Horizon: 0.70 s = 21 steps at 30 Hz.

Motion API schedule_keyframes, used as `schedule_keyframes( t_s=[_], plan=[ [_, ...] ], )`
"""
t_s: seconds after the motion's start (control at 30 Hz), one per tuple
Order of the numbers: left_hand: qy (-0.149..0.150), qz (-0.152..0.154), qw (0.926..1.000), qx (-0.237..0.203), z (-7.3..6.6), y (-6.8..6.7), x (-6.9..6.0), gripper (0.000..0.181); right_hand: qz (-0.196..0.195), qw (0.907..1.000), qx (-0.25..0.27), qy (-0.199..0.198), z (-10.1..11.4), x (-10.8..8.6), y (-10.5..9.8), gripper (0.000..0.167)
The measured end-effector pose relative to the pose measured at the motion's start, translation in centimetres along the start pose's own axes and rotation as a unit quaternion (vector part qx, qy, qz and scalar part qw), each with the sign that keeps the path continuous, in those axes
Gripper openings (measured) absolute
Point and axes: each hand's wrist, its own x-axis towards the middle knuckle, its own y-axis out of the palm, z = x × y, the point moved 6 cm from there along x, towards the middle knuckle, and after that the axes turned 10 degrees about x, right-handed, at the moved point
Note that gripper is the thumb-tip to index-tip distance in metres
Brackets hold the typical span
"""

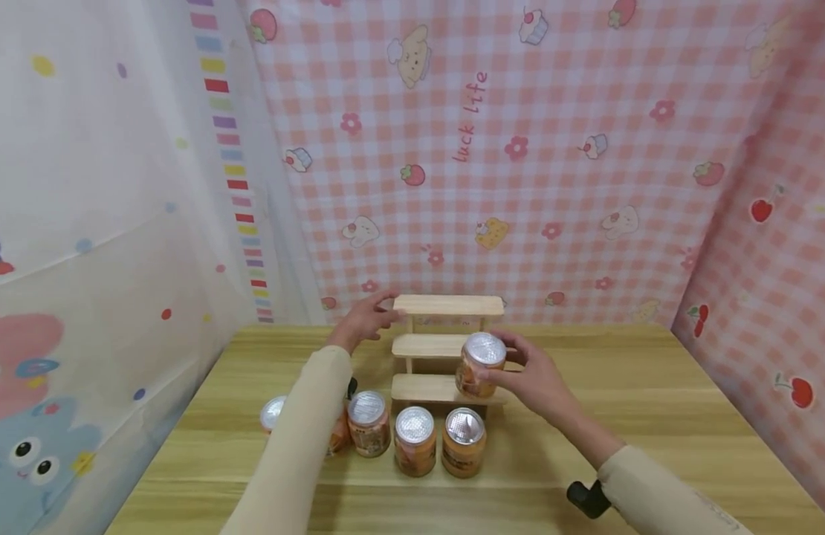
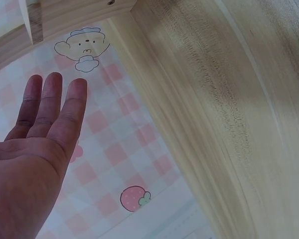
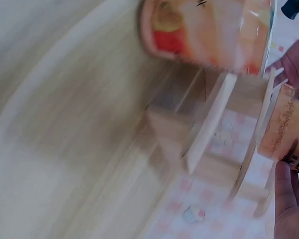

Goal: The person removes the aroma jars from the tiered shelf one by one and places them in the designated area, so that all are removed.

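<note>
My right hand (image 1: 536, 375) grips a squat orange can (image 1: 481, 364) with a silver lid, thumb on one side and fingers round the other. The can is upright, in front of the right part of a three-tier wooden shelf (image 1: 422, 385); whether it touches the bottom tier I cannot tell. In the right wrist view, the held can (image 3: 286, 129) shows dark lettering. At the shelf's upper left end is my left hand (image 1: 369, 321), its fingertips at the top board (image 1: 446, 305). The left wrist view shows three extended fingers (image 2: 50, 107); its thumb is mostly hidden.
Similar cans stand in a row before the shelf, including one at the right end (image 1: 464, 442), one beside it (image 1: 415, 441) and another (image 1: 369, 423). My left sleeve (image 1: 295, 438) partly hides others. A checked cloth (image 1: 553, 186) hangs behind the wooden table (image 1: 620, 401).
</note>
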Motion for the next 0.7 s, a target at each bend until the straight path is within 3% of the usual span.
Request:
schedule_keyframes(
  t_s=[0.17, 0.37, 0.6, 0.7],
  plan=[
    [0.000, -0.001, 1.0000, 0.003, 0.2, -0.5, 0.0, 0.059, 0.000, 1.0000, 0.003, 0.004, -0.8, -1.8, -2.1, 0.071],
    [-0.008, 0.003, 1.0000, 0.005, 0.0, -0.3, 0.0, 0.057, 0.001, 0.9996, 0.010, 0.027, -3.0, -4.3, -2.7, 0.076],
    [-0.007, -0.002, 0.9998, 0.019, 0.2, -0.5, 0.2, 0.057, 0.007, 0.9992, 0.018, 0.035, -6.8, -6.3, -1.6, 0.075],
    [0.006, -0.010, 0.9989, 0.046, 0.1, -1.0, 0.0, 0.055, 0.024, 0.9991, 0.022, 0.027, -7.8, -6.7, -1.0, 0.078]
  ],
)
